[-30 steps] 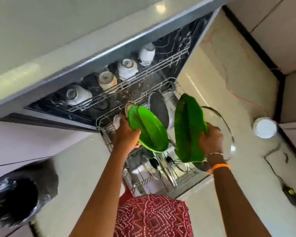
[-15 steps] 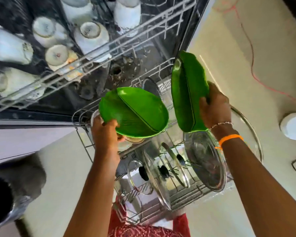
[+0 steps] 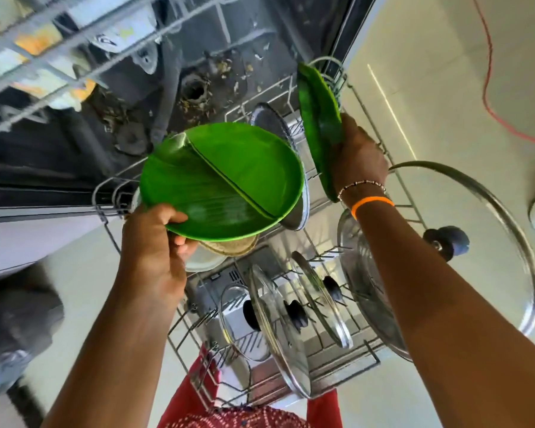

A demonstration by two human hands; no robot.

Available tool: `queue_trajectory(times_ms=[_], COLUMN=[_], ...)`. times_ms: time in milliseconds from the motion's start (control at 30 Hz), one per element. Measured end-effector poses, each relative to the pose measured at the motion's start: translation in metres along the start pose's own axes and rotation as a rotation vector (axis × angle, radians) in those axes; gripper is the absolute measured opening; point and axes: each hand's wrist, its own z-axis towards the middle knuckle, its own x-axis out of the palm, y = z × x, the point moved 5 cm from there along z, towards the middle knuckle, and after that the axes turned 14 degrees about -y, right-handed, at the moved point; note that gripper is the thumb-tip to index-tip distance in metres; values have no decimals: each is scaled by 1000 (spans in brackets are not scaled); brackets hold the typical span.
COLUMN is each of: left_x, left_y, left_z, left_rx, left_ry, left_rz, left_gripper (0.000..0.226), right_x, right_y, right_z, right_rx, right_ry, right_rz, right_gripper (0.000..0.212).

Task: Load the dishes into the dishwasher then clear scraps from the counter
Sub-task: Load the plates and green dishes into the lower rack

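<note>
Green plate (image 3: 229, 180) gripped by left hand (image 3: 153, 239), second plate (image 3: 318, 125) gripped upright by right hand (image 3: 357, 156)

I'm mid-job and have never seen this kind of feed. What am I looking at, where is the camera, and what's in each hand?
There is no robot here: these are a person's two bare arms, seen from one wide-angle camera worn on the head and looking down, so the edges bend. Below is an open dishwasher with its lower rack pulled out. Glass lids stand on edge between its wires, and a large lid stands at its right side. The left hand holds a round green plate by its rim, fairly flat, over the rack's far end. The right hand holds a second green plate on edge near the rack's far right corner. Neither plate is slotted in yet. Food scraps lie on the dishwasher floor.
</note>
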Motion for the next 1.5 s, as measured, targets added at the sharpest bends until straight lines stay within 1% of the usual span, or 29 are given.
queue_trajectory(times_ms=[133,267,367,433,533,600,667,733,767,800,833,867,900,933,967,1033,1067,1100,1167,1233,1300,1367,1400,1500], left_x=[-1,5,13,18,19,18,18,20,22,25,29,33,38,42,47,60,67,75,93,110,123,131,132,128], left_y=[5,7,9,11,14,15,13,10,8,6,4,2,1,0,1,1,0,-2,-4,-4,-1,4,6,11], left_z=[-3,-9,-13,-14,-13,-10,-7,-5,-4,-5,-5,-6,-8,-10,-13,-20,-25,-31,-41,-51,-60,-64,-65,-66], left_rx=[-74,-106,-140,-134,-126,-138,-155,-164,-164,-161,-156,-151,-145,-136,-124,-77,-34,20,145,265,316,317,323,341], left_ry=[-2,-19,-33,-32,-29,-27,-22,-15,-8,4,19,36,57,82,107,168,196,220,240,260,315,340,339,342], left_rz=[-87,-148,-203,-217,-239,-243,-243,-235,-231,-222,-206,-180,-144,-104,-71,-18,20,63,182,302,329,317,333,392], left_gripper=[30,30,30,31,32,32,31,32,32,32,31,30,30,29,29,24,20,15,13,11,12,26,29,29], right_x=[-3,-3,6,21,37,40,43,46,45,40,30,17,3,-10,-21,-36,-46,-54,-64,-65,-66,-73,-79,-89], right_y=[1,3,8,11,10,7,4,1,1,3,5,7,7,9,12,21,21,15,-2,-31,-58,-81,-88,-89], right_z=[0,2,-6,-12,-10,-5,0,5,7,10,13,14,12,8,2,-12,-18,-22,-26,-24,-19,-13,-11,-9], right_rx=[-59,-90,-153,-201,-200,-218,-228,-168,-135,-105,-62,6,112,239,377,605,683,706,706,756,785,774,762,686], right_ry=[14,38,24,58,117,105,157,272,299,273,196,94,12,-11,48,343,445,475,435,314,199,65,14,-25], right_rz=[10,-42,-87,-132,-167,-143,-82,15,63,105,168,286,469,702,952,1450,1611,1686,1697,1541,1444,1400,1389,1387], right_gripper=[46,48,46,45,43,40,39,43,45,47,46,40,34,33,36,52,60,61,45,30,29,29,29,39])
